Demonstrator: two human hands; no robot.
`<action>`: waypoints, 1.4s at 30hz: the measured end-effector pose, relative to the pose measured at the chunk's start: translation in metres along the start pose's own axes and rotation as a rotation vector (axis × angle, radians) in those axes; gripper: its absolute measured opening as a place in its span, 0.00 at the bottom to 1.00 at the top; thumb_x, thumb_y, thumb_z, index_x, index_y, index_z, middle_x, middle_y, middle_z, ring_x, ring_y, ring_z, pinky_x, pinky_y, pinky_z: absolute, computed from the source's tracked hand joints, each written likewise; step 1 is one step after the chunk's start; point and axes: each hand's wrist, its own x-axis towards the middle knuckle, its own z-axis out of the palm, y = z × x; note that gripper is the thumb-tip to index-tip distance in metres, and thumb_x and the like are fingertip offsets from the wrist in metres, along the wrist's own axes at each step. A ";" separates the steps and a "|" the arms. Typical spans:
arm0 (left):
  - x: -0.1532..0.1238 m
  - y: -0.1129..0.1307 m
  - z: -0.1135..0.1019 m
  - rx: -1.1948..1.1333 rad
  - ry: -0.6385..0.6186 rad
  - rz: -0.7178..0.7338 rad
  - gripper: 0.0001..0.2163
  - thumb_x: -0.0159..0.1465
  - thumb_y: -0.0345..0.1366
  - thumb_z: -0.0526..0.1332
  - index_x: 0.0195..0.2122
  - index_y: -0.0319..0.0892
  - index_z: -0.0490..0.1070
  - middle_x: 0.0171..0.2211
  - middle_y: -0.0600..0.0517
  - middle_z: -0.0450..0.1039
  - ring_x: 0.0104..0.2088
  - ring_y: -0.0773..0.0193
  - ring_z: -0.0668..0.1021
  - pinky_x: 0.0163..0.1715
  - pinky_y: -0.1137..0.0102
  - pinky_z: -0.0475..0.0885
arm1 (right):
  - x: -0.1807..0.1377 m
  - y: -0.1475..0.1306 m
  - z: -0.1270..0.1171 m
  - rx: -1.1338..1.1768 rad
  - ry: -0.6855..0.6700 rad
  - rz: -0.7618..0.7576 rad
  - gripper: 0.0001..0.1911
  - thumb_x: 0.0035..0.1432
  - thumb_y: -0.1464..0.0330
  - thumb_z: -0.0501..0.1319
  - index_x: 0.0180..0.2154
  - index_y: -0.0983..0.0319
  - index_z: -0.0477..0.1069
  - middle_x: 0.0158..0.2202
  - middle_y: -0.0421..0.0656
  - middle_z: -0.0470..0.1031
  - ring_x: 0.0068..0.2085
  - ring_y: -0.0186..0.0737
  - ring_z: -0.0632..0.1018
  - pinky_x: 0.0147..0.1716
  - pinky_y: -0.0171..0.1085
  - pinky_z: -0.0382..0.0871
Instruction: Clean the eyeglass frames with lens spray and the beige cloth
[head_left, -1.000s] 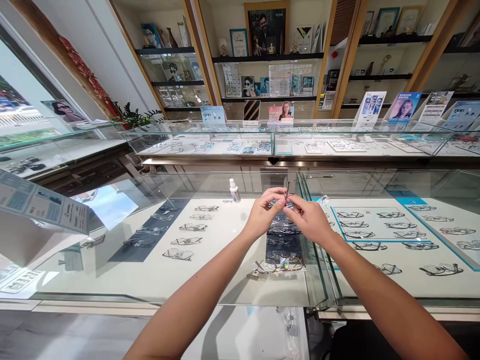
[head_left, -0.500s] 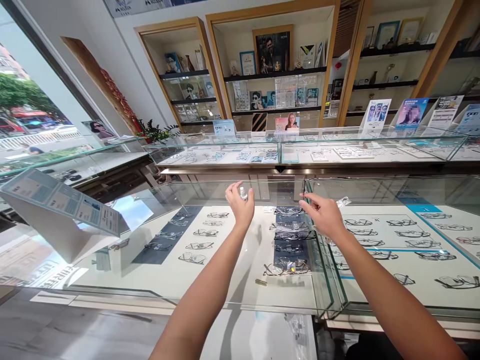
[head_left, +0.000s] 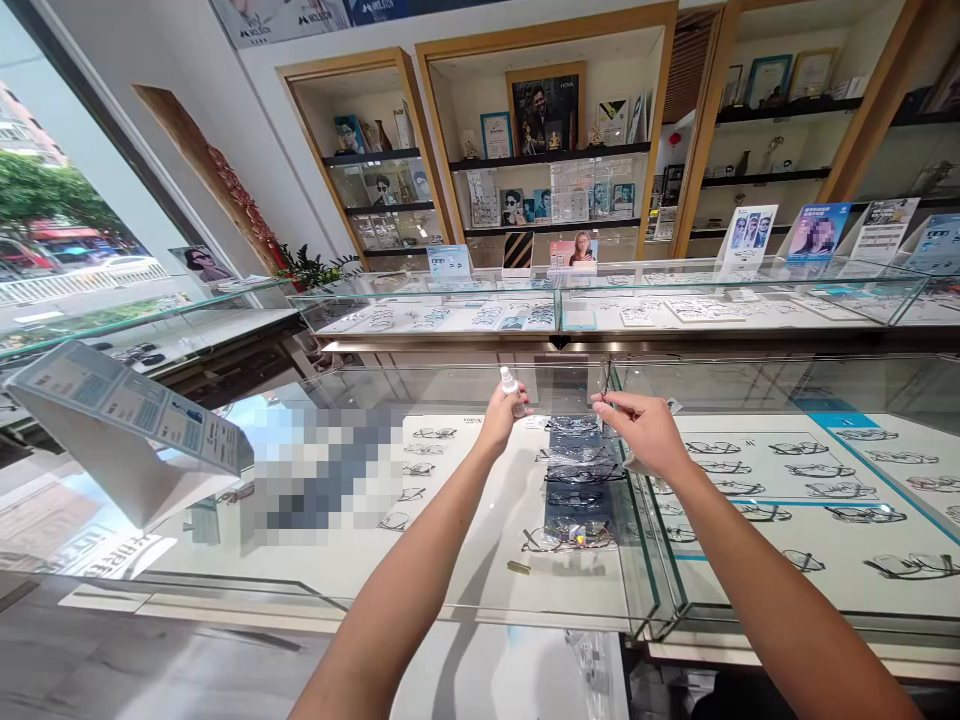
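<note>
White bottle [head_left: 510, 384]: above the glass surface [head_left: 562, 592], left hand [head_left: 498, 422] grip curled around it. Right hand [head_left: 643, 428], right of the bottle: grip pinched on eyeglasses [head_left: 606, 381]. Both lifted; neither set down.

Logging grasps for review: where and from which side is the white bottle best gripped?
Probably around the wider body of the white bottle, from the near side, where the left hand holds it: the bottle leans slightly, and its narrower top sticks up free.
</note>
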 end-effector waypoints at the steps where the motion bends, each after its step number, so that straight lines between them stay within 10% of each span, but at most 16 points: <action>1: -0.007 0.008 0.006 -0.051 -0.058 0.003 0.18 0.57 0.52 0.62 0.41 0.45 0.65 0.35 0.51 0.68 0.35 0.60 0.74 0.40 0.62 0.75 | 0.000 -0.001 0.000 0.009 -0.013 0.000 0.25 0.65 0.48 0.66 0.48 0.60 0.88 0.21 0.36 0.60 0.27 0.36 0.59 0.30 0.38 0.53; 8: -0.050 0.048 0.027 -0.446 -0.507 -0.124 0.35 0.61 0.77 0.45 0.28 0.47 0.62 0.29 0.50 0.58 0.32 0.56 0.69 0.30 0.61 0.69 | 0.000 -0.004 0.001 0.113 -0.097 0.050 0.26 0.64 0.47 0.66 0.43 0.62 0.87 0.25 0.39 0.70 0.28 0.36 0.61 0.30 0.38 0.54; 18: -0.051 0.029 0.037 0.079 -0.271 0.269 0.27 0.64 0.66 0.59 0.30 0.44 0.70 0.29 0.52 0.67 0.31 0.60 0.68 0.36 0.64 0.65 | -0.005 -0.021 0.000 0.138 -0.370 0.001 0.27 0.65 0.44 0.64 0.32 0.61 0.83 0.26 0.41 0.72 0.29 0.37 0.66 0.29 0.38 0.58; 26: -0.058 0.032 0.040 0.106 -0.327 0.316 0.29 0.64 0.68 0.59 0.30 0.44 0.66 0.28 0.53 0.66 0.32 0.60 0.67 0.37 0.65 0.63 | -0.008 -0.024 0.008 0.132 -0.452 0.015 0.27 0.63 0.44 0.65 0.31 0.62 0.83 0.26 0.41 0.74 0.29 0.37 0.67 0.28 0.37 0.58; 42: -0.065 0.022 0.046 0.354 -0.398 0.413 0.25 0.68 0.63 0.58 0.30 0.44 0.66 0.29 0.52 0.69 0.36 0.56 0.71 0.42 0.64 0.64 | -0.004 -0.023 0.009 0.356 -0.184 0.146 0.34 0.55 0.39 0.70 0.40 0.65 0.86 0.19 0.33 0.51 0.25 0.32 0.53 0.25 0.37 0.52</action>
